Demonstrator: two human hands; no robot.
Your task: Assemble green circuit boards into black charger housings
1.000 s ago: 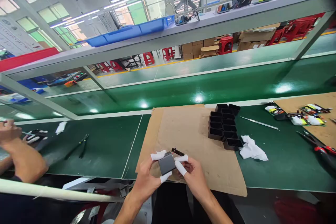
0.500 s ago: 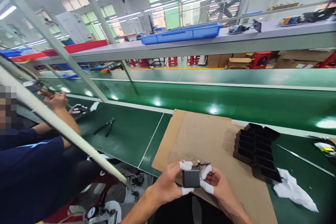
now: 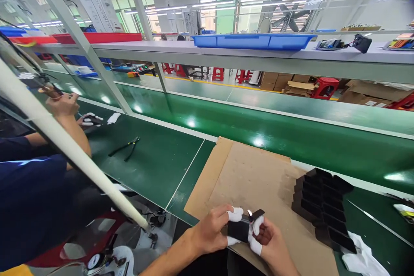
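Note:
My left hand (image 3: 211, 229), with white finger cots on its fingertips, grips a small black box-shaped case (image 3: 238, 229) between thumb and fingers above the cardboard sheet. At the case's right end, my right hand (image 3: 271, 241) is closed, also in white finger cots. It pinches a small flat black piece (image 3: 258, 214), with a shiny metal tip beside it at the case's upper right corner. How the piece joins the case is hidden by my fingers. Several open black housings (image 3: 318, 205) stand together to the right on the cardboard (image 3: 255, 172).
A crumpled white cloth (image 3: 364, 256) and a thin metal strip (image 3: 381, 224) lie at the right. Pliers (image 3: 127, 147) rest on the green bench (image 3: 161, 155). Left, beyond a slanted white pole (image 3: 74, 151), a co-worker's arm (image 3: 69, 125) reaches over the bench. A blue tray (image 3: 252, 42) sits on the shelf.
The view has tilted and shifted slightly. The case has turned in my hands, and the small black piece shows its broad flat side at the upper right corner.

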